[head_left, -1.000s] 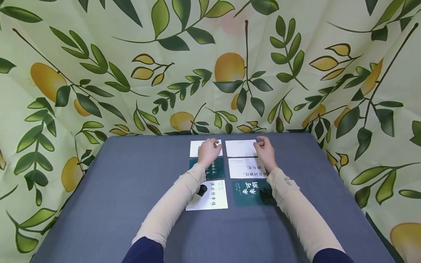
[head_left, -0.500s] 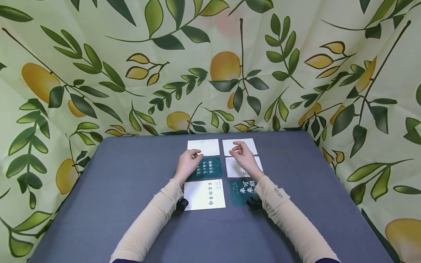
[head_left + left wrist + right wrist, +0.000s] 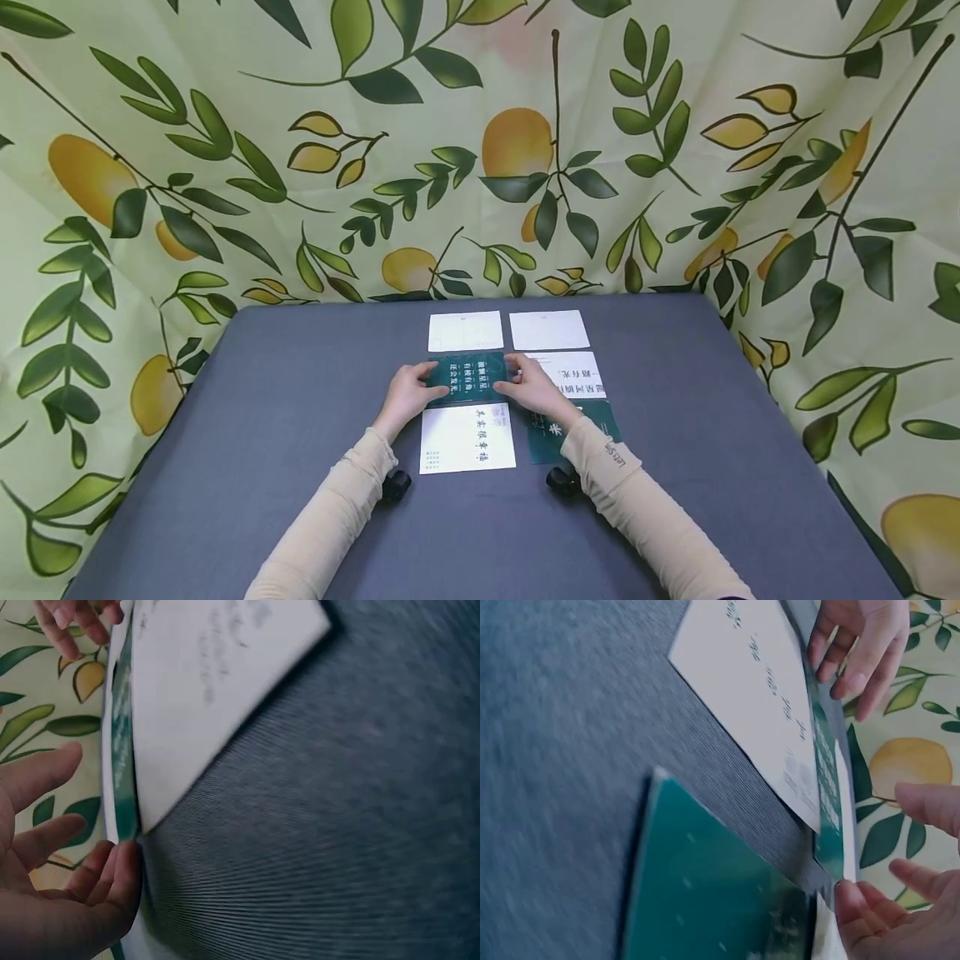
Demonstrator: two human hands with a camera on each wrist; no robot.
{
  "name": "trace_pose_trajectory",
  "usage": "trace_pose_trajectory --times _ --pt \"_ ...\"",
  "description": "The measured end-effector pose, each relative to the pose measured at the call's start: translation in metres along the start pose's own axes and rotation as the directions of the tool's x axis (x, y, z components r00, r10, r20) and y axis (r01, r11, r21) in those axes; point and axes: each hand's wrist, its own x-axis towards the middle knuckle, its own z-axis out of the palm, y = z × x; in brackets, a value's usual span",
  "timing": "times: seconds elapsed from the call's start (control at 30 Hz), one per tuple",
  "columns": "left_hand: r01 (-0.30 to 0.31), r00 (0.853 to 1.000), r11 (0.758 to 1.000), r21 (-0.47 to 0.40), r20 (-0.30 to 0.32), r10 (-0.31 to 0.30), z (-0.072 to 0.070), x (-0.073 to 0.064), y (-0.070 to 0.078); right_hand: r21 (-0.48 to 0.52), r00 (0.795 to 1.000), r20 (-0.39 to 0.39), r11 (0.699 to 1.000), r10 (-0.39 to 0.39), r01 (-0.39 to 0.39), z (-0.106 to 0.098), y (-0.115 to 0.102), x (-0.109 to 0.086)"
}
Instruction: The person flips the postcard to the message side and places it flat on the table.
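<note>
A dark green card (image 3: 467,377) with white characters lies in the left column of cards, between both hands. My left hand (image 3: 406,396) is at its left edge, thumb at the near corner and a finger at the far one. My right hand (image 3: 534,388) is at the right edge in the same way, reaching over part of a white card (image 3: 573,373) with dark characters. In the left wrist view, the left fingertips (image 3: 129,859) touch the green card's corner. In the right wrist view, the right fingertips (image 3: 845,894) touch its other end. The card lies flat.
A white card (image 3: 468,439) with writing lies nearer me. Another green card (image 3: 551,433) is partly under the right forearm. Two plain white cards (image 3: 465,331) (image 3: 550,330) lie at the back. All rest on a grey cloth-covered table (image 3: 300,392) before a leaf-patterned curtain (image 3: 420,200).
Both hands have left the back white cards and come nearer. The right hand has moved left across the right column. Both hands now touch the green card's opposite edges.
</note>
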Motion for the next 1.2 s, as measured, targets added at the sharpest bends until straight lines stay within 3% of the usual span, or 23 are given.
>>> trace_pose_trajectory --times 0.3,0.53,0.8,1.0,1.2 --pt "0.024 0.999 0.999 -0.024 -0.022 -0.025 -0.003 -0.003 -0.011 0.015 0.997 -0.03 0.998 0.067 -0.067 0.017 -0.003 0.0" --pt "0.064 0.996 0.992 -0.107 -0.047 -0.069 -0.001 -0.002 -0.011 0.129 0.989 -0.085 0.985 0.124 -0.112 0.017 -0.008 0.001" --pt "0.18 0.98 0.927 -0.33 -0.021 -0.198 -0.001 0.001 -0.018 0.254 0.976 -0.138 0.959 0.166 -0.127 0.016 -0.008 0.004" --pt "0.174 0.974 0.877 -0.449 -0.053 -0.22 -0.002 0.002 -0.016 0.311 0.966 -0.201 0.946 0.162 -0.094 0.014 -0.011 0.007" --pt "0.098 0.974 0.839 -0.535 -0.12 -0.191 -0.005 0.002 -0.008 0.417 0.953 -0.265 0.908 0.147 -0.024 0.009 -0.013 0.007"
